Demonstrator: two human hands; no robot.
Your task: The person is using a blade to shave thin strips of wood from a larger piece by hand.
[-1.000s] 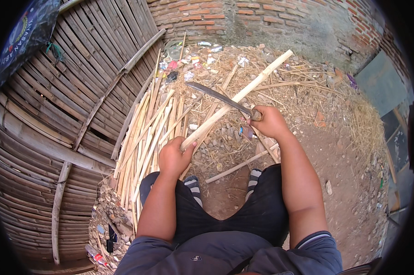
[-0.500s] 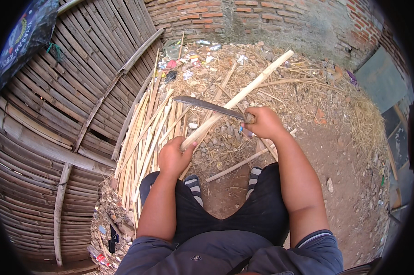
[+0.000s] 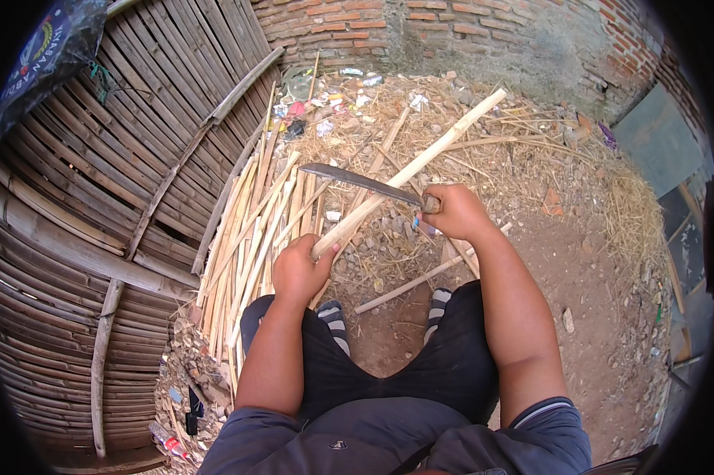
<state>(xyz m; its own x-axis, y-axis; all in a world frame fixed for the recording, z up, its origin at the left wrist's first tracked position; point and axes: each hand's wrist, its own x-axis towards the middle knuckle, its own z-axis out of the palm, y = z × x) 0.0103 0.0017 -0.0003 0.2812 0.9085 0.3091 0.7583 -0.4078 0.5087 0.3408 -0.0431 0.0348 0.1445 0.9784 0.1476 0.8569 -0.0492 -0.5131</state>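
Observation:
My left hand (image 3: 299, 267) is closed round the near end of a pale split wooden strip (image 3: 440, 144), which slants away from me to the far right. In my right hand (image 3: 457, 212) is the short handle of a machete (image 3: 365, 184). Its long dark blade points left and lies across the strip, a little beyond my left hand. From this angle I cannot tell whether the edge bites into the wood. A thin stick (image 3: 408, 286) lies on the ground in front of my feet.
Left of my legs lies a pile of pale strips (image 3: 250, 237) beside a bamboo slat wall (image 3: 135, 182). A brick wall (image 3: 452, 36) closes the far side. Straw (image 3: 630, 206), rubble and litter (image 3: 297, 109) cover the ground ahead. A grey panel (image 3: 659, 138) leans at the right.
Both hands, the machete and the wooden strip stay almost where they were. The whole view shifts very slightly.

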